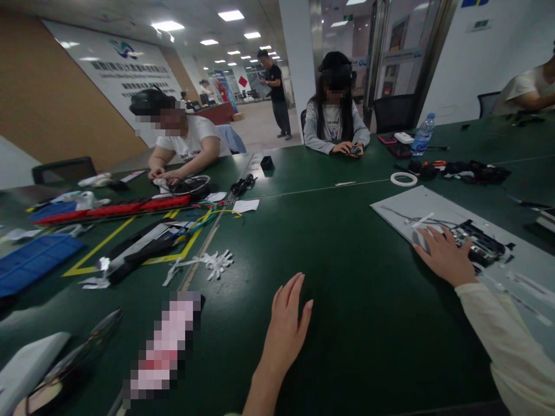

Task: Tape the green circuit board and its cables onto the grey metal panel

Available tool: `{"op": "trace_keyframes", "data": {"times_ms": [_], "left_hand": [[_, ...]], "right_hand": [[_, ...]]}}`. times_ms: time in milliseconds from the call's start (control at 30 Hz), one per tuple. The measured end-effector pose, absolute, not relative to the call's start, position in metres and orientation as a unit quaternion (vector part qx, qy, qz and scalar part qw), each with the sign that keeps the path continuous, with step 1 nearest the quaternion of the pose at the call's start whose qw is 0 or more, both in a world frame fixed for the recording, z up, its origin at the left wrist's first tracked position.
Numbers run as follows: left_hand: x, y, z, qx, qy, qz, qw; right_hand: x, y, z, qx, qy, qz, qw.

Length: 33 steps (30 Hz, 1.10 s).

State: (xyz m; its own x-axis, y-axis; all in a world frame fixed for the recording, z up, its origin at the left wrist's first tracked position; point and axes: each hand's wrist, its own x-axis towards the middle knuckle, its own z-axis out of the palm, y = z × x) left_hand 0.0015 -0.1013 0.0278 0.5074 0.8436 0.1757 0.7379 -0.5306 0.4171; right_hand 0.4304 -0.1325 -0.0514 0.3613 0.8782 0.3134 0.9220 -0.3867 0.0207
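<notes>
My left hand (286, 323) is over the green tabletop (347, 312), its fingers stretched out and nothing in them. On the right, my right hand (448, 254) reaches over a light grey board (405, 209) with its fingers spread. Its fingertips are at a small rounded grey object (420, 239), whose kind I cannot make out. Close beside that hand lies a black device with exposed metal parts (483, 242), partly covered by my fingers. A thin grey cable (396, 212) and white strips (526, 289) also lie on the board.
A blurred-out pink rectangle (167, 344) lies left of my left hand. Farther left are white strips (219, 264), a black bundle with wires (143, 245) and a blue tray (37, 260). A tape roll (403, 179) and water bottle (424, 136) stand beyond the board. Two people sit opposite.
</notes>
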Motion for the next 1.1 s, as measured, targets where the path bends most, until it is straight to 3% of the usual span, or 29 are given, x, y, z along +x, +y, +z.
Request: {"op": "trace_keyframes", "data": {"times_ms": [533,1100], "left_hand": [[0.004,-0.101,0.029,0.881,0.427,0.171,0.108],[0.011,-0.106,0.032,0.902,0.382,0.149,0.133]], "right_hand": [[0.422,-0.138,-0.036,-0.807,-0.528,-0.204,0.169],[0.436,-0.145,-0.046,-0.886,-0.431,-0.14,0.095]]}}
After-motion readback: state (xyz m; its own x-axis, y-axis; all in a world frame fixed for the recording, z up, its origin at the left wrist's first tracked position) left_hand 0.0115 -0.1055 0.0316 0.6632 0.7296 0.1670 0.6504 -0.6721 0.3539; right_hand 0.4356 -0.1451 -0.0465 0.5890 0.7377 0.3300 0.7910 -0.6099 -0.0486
